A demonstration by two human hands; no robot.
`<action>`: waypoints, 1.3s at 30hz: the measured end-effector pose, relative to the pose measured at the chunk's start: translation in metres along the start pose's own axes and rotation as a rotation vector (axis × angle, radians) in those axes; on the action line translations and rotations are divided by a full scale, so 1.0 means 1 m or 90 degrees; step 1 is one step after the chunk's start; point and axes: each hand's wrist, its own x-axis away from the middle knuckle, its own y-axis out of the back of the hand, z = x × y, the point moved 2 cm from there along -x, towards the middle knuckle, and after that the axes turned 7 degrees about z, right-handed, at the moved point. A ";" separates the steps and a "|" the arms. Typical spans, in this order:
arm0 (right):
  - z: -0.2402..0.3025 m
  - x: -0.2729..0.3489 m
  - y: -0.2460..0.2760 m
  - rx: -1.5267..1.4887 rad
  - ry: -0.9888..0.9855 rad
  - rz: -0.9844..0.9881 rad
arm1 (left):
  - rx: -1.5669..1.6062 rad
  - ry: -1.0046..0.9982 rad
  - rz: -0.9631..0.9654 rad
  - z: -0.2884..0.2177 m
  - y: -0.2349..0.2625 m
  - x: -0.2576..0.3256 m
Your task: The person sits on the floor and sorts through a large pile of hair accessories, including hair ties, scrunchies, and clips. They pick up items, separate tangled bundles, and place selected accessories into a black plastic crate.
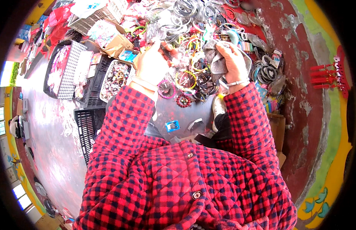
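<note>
My right hand (234, 64) is closed on a grey knitted piece (217, 61), which hangs folded from the thumb and fingers. To its left, my left hand (152, 64) is raised with its fingers bent together. Something small and dark shows at those fingertips, too blurred to name. Below and between the hands lies a heap of hair accessories. In it are a yellow beaded hoop (186, 80), a purple-pink hoop (167, 89) and a dark red beaded ring (183, 101). Several clear-wrapped headbands (182, 21) lie farther off.
At the left stand a white basket of small hair ties (117, 76), an open cardboard box (113, 43), a houndstooth-patterned bin (68, 73) and a black crate (86, 130). A blue card (172, 126) lies on the floor near my feet. Black coiled bands (267, 72) lie by the right wall.
</note>
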 end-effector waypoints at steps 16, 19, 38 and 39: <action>-0.015 0.027 -0.074 0.669 0.349 0.020 | 0.139 -0.084 -0.049 0.007 -0.011 -0.009; -0.016 0.040 -0.086 0.666 0.349 0.084 | 0.174 -0.107 -0.028 0.008 -0.005 -0.011; -0.022 0.028 -0.065 0.453 0.241 -0.026 | 0.252 -0.113 -0.020 -0.001 -0.007 -0.011; -0.017 0.023 -0.058 0.361 0.196 -0.043 | 0.242 -0.113 -0.015 -0.003 -0.005 -0.010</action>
